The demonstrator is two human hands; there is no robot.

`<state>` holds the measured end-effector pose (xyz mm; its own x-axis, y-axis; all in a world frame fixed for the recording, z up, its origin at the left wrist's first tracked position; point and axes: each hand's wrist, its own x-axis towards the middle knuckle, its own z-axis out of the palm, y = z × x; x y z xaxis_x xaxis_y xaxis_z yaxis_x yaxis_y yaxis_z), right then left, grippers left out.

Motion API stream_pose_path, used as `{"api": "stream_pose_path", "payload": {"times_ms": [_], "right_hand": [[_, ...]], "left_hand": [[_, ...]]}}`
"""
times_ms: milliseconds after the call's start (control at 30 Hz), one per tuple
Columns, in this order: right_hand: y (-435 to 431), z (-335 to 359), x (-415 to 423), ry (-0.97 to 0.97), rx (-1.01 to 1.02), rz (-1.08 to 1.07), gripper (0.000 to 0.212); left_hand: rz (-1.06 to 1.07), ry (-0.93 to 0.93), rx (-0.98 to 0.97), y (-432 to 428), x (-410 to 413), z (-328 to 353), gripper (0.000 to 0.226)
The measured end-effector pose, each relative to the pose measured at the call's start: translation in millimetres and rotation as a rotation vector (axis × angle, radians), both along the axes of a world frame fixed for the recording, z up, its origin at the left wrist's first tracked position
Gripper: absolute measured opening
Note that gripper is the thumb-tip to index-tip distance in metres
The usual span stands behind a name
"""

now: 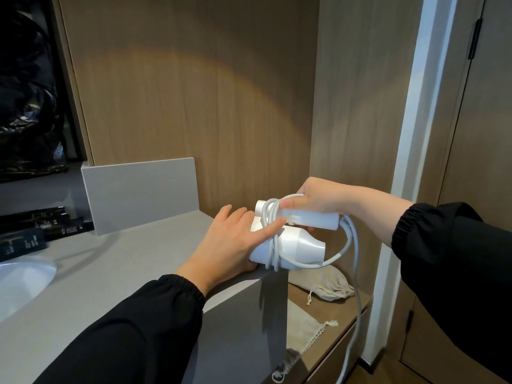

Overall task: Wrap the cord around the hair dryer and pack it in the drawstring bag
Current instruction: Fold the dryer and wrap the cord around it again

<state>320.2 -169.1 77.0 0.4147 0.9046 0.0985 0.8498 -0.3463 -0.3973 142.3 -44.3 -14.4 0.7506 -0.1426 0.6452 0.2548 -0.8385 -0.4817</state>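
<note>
Over the table's point(124, 259) right corner, the right hand point(314, 203) grips the white hair dryer point(302, 245) by its handle while the left hand point(235, 239) lays straight fingers on its body, forefinger pressing the wound cord point(270, 214), above a drawstring bag point(327, 284) on the lower shelf point(335, 310).

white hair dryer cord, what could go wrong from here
The left hand presses the wound white cord with straight fingers, so turns on the white plastic hair dryer may loosen. The slack loop hanging below the right hand could snag on the wooden shelf holding the beige drawstring bag.
</note>
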Motion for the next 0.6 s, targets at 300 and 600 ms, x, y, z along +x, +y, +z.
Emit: {"api": "stream_pose_path", "payload": {"times_ms": [300, 600], "right_hand": [[-16.9, 8.1, 29.1, 0.412, -0.065, 0.175, 0.023], [-15.4, 4.2, 38.1, 0.225, -0.03, 0.061, 0.042]], "left_hand": [[-0.098, 0.073, -0.105, 5.1, 1.7, 2.4, 0.071], [-0.153, 0.08, -0.118, 5.5, -5.6, 4.0, 0.087]]}}
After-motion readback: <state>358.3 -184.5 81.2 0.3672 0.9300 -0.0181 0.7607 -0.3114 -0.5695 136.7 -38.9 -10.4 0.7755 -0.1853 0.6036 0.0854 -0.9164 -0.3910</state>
